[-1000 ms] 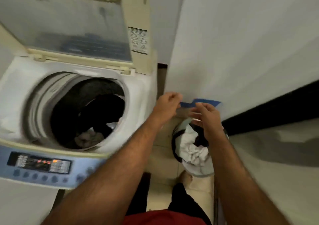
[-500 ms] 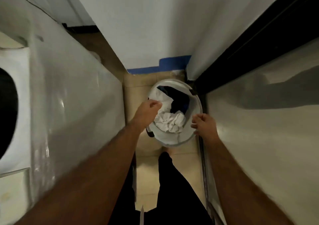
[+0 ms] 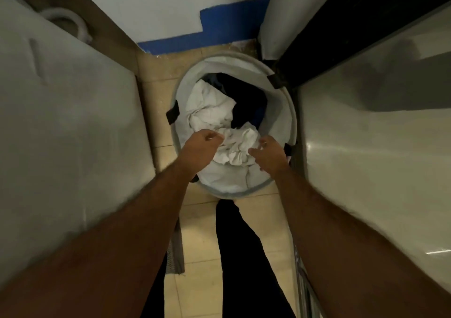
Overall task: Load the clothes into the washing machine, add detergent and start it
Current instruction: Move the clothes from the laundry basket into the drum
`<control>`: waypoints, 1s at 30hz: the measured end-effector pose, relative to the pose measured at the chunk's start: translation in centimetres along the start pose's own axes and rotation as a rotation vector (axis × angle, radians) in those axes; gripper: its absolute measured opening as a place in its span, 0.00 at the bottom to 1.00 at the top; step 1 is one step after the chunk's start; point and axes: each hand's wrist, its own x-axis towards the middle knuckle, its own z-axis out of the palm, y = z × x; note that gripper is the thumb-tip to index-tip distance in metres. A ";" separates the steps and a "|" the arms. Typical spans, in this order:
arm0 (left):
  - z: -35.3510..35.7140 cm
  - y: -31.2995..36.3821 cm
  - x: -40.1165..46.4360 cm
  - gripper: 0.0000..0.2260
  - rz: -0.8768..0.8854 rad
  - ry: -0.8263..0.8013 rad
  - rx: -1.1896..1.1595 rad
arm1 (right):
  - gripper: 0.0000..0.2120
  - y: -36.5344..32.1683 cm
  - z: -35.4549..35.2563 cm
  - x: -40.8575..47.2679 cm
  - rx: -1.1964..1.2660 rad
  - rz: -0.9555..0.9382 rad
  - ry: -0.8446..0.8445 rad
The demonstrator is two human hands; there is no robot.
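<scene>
A round white laundry basket [image 3: 292, 112] stands on the tiled floor below me. Inside it lie a crumpled white cloth [image 3: 240, 144], a second white garment [image 3: 207, 107] behind it, and a dark garment [image 3: 246, 98] at the back. My left hand [image 3: 200, 148] is inside the basket's near left side, its fingers curled on the edge of the crumpled white cloth. Just right of that cloth is my right hand [image 3: 268, 154], fingers apart and fingertips touching it. Only the washing machine's white side panel [image 3: 73, 122] shows on the left; its drum is out of view.
The basket sits in a narrow gap between the washer's side and a pale glossy panel [image 3: 366, 147] on the right. A white hose [image 3: 73, 22] lies behind the washer. Blue skirting [image 3: 219, 27] runs along the far wall. My black-trousered leg [image 3: 239, 244] and a grey mat [image 3: 177, 256] are below.
My view has swung from the open washer drum down to the basket. Both hands have dropped into the basket and closed in on the crumpled white cloth.
</scene>
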 end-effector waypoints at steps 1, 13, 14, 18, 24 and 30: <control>0.3 -0.7 1.2 0.12 0.000 0.002 -0.003 | 0.29 0.3 0.6 1.6 -0.042 -0.015 0.009; 1.9 -5.2 4.9 0.09 -0.045 0.046 -0.227 | 0.12 1.6 4.4 7.6 -0.188 -0.065 0.215; 1.6 -4.7 3.7 0.09 -0.045 0.043 -0.239 | 0.12 1.1 4.0 6.1 -0.122 -0.068 0.216; -0.6 -1.5 -2.4 0.04 -0.043 0.044 -0.319 | 0.11 -2.7 0.5 -2.3 0.090 -0.154 0.197; -6.9 5.9 -14.0 0.08 0.030 0.102 -0.375 | 0.17 -13.1 -7.5 -18.6 0.140 -0.433 0.270; -11.9 12.0 -22.2 0.09 0.165 0.134 -0.446 | 0.13 -22.0 -11.8 -31.9 0.169 -0.772 0.586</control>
